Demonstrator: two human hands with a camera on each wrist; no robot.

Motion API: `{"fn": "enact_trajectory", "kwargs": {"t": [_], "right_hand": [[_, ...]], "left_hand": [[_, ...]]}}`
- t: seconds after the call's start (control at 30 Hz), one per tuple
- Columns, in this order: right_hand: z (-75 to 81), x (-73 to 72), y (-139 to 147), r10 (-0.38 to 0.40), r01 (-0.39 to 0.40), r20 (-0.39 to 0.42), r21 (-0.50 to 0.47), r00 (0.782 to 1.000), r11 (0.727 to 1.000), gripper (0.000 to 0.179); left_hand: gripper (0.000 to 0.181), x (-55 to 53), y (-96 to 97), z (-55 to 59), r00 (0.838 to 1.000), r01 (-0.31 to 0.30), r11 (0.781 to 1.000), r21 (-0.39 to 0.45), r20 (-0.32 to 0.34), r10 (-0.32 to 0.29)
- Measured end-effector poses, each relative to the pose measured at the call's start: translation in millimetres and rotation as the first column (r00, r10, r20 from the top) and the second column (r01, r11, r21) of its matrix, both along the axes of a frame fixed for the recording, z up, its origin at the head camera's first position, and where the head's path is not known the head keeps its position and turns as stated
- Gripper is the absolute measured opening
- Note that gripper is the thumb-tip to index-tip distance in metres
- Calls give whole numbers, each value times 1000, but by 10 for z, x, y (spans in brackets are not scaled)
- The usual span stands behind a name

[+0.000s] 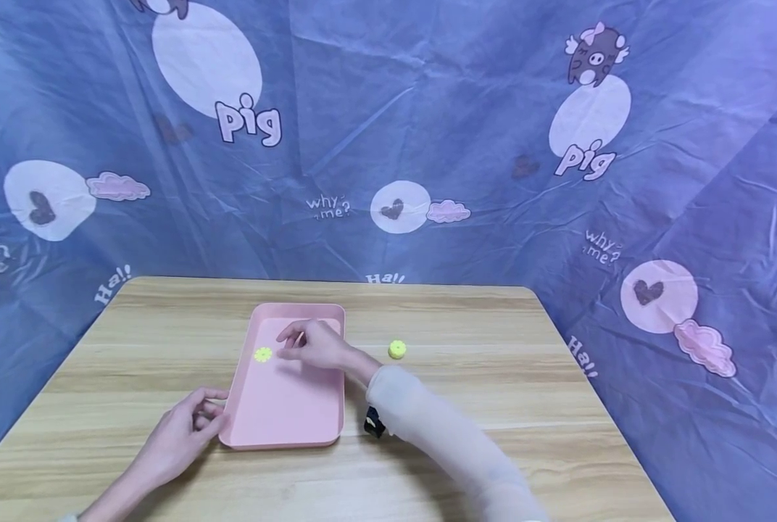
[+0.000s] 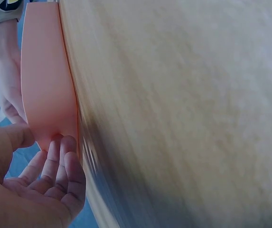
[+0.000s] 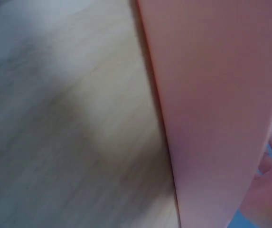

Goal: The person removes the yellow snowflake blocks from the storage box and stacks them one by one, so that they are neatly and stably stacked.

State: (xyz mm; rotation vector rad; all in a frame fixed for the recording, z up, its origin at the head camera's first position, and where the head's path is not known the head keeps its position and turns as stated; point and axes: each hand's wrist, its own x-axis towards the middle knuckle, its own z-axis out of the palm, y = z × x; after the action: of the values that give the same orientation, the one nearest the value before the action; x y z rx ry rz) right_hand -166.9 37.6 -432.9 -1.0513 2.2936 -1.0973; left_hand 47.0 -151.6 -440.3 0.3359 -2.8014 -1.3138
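A pink tray [image 1: 284, 417] lies on the wooden table, with a yellow flower-shaped piece [image 1: 263, 354] flat inside near its left wall. My left hand [image 1: 183, 435] holds the tray's left edge near the front corner; in the left wrist view its bent fingers [image 2: 69, 168] meet the outer wall and the thumb is at the rim. Over the tray hovers my right hand [image 1: 317, 345], fingers loosely bent and apart, just right of the yellow piece, with nothing visible in its grasp. In the right wrist view the tray wall [image 3: 216, 95] hides much of that hand.
A second yellow flower-shaped piece [image 1: 397, 349] sits on the table right of the tray. A small black object [image 1: 373, 423] is partly hidden by the right sleeve [image 1: 428, 424]. Blue printed cloth [image 1: 362, 145] hangs behind and beside the table.
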Motion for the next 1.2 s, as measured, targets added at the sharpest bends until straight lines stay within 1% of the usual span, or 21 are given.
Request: {"fn": "enact_trajectory", "kwargs": {"t": [0.13,0.43,0.6,0.73,0.87,0.97,1.1,1.2], "right_hand": [[-41,-28,-96,10,-10,3,22,1000,1000,26],[-172,-84,-280,31,-28,-32,97,999,995,24],[-201,-105,-363,40,-26,-87,153,995,988,23],[-191,-125,-412,52,-25,-127,205,991,978,23],[-194,-147,-453,68,-28,-160,240,985,970,24],[-217,-152,-480,67,-14,-188,269,980,963,25],[-238,-148,-505,60,9,-214,305,975,952,24],[-237,-150,-512,60,12,-221,310,973,951,20]], "left_hand": [[33,-25,-28,-4,1000,0,1000,-4,-1,0],[33,-73,-93,-35,1000,13,1000,1,6,-13],[34,-89,-119,-50,1000,22,1000,0,7,-22],[34,-122,-136,-64,1000,23,1000,1,10,-23],[34,-154,-155,-84,1000,29,1000,1,1,-29],[33,-157,-156,-93,999,32,999,-4,-12,-32],[33,-157,-155,-103,1000,28,1000,-11,-13,-28],[33,-166,-157,-106,1000,25,1000,-12,-12,-25]]}}
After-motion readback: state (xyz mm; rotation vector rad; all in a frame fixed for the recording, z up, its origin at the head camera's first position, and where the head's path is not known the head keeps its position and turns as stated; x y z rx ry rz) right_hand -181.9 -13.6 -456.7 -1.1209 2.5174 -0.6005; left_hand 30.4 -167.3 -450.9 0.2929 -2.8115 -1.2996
